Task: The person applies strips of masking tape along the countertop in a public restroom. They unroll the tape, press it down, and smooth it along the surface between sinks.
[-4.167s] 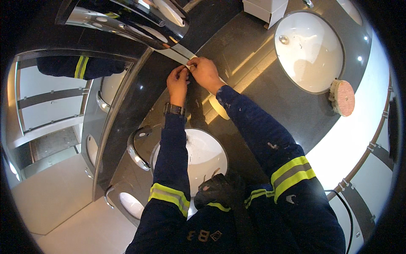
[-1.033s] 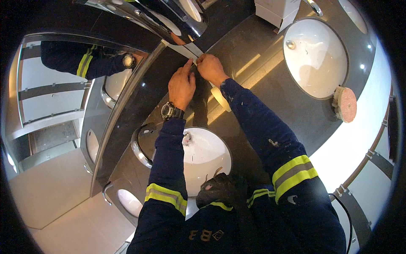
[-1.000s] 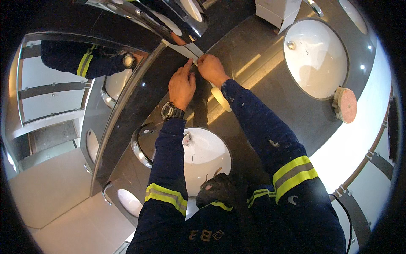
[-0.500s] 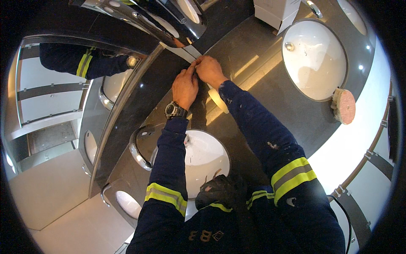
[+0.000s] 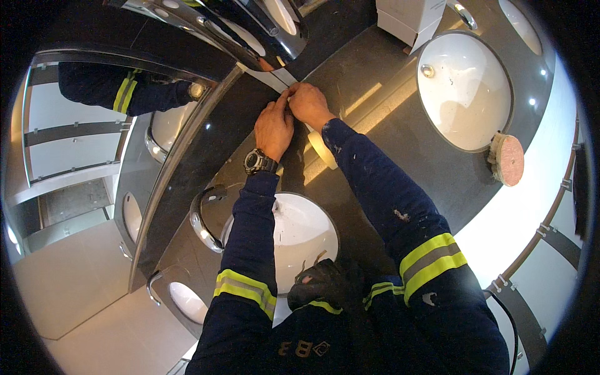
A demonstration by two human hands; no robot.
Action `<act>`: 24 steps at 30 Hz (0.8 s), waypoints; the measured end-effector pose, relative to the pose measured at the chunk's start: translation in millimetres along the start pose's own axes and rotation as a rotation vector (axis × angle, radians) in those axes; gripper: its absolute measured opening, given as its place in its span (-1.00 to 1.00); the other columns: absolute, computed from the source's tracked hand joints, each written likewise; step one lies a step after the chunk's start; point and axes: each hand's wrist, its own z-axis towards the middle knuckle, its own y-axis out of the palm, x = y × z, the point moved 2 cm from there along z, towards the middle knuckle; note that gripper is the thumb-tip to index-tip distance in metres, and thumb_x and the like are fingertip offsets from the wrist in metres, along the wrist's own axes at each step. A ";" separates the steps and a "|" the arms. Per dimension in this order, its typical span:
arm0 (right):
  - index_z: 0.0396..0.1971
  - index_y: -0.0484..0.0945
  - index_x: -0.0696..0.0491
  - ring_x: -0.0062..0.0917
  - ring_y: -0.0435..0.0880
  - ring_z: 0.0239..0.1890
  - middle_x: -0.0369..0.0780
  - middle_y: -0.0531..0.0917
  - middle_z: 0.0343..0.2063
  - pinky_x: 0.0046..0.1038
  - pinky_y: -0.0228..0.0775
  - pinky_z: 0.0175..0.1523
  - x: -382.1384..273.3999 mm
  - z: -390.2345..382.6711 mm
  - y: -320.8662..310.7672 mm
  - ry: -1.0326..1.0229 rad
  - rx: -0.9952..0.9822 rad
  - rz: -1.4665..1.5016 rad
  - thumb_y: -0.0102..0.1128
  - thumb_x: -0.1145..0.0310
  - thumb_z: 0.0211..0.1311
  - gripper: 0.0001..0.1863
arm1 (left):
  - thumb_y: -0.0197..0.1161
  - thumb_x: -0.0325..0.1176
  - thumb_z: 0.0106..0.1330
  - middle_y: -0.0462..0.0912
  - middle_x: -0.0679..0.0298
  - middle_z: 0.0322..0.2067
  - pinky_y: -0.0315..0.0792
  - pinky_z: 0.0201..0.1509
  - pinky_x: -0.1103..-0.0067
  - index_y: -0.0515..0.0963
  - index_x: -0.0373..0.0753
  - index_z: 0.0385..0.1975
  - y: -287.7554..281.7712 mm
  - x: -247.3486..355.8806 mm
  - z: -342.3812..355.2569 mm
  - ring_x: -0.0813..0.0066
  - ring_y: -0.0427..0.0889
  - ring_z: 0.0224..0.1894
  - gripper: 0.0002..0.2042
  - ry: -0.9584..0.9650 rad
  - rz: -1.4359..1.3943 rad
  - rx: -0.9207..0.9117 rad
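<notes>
My left hand (image 5: 274, 130) and my right hand (image 5: 309, 103) meet at the foot of the dark backsplash (image 5: 240, 112), beyond the near sink (image 5: 309, 234). Both have their fingers pinched together, the tips touching; what lies between them is too small to make out. A pale yellow roll of tape (image 5: 321, 150) is beside my right wrist, with a bit of pale strip showing between it and the hand. Above my fingertips a light strip (image 5: 273, 79) runs along the wall's lower part. A dark watch (image 5: 260, 162) is on my left wrist.
Right of my arms is a white sink (image 5: 462, 87), with a round pink-backed fleece pad (image 5: 511, 159) at its edge. A white box (image 5: 409, 22) stands farther back. Curved chrome faucets (image 5: 203, 219) rise along the left. A mirror (image 5: 169, 169) covers the left wall.
Almost nothing differs. Both hands stay pinched together at the same spot, and the view has shifted very slightly.
</notes>
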 end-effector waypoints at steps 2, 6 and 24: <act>-0.19 0.75 0.11 0.01 0.76 -0.07 0.07 0.77 -0.20 -0.04 0.59 0.09 -2.8 -1.5 -0.7 0.005 0.019 0.010 0.19 0.33 0.25 -0.74 | 0.18 -0.46 0.37 0.69 -0.02 -0.05 0.55 0.05 0.17 0.45 -0.07 0.40 -0.4 -0.5 0.0 -0.06 0.68 -0.02 -0.45 -0.004 0.001 0.001; -0.19 0.75 0.12 0.02 0.75 -0.06 0.07 0.77 -0.20 -0.04 0.59 0.09 -5.8 -2.3 -1.8 0.018 0.006 0.011 0.18 0.34 0.25 -0.74 | 0.18 -0.45 0.38 0.70 -0.02 -0.06 0.55 0.04 0.16 0.44 -0.04 0.40 1.1 -4.5 -1.0 -0.06 0.68 -0.03 -0.45 0.005 0.000 0.013; -0.11 0.70 0.13 0.06 0.73 -0.05 0.09 0.75 -0.17 -0.02 0.57 0.08 6.0 -12.8 -23.6 -0.125 -0.002 0.017 0.19 0.38 0.26 -0.74 | 0.14 -0.37 0.43 0.69 -0.09 0.07 0.54 0.15 0.13 0.45 0.06 0.40 0.0 -11.5 -1.4 -0.16 0.68 0.06 -0.49 -0.162 -0.137 -0.144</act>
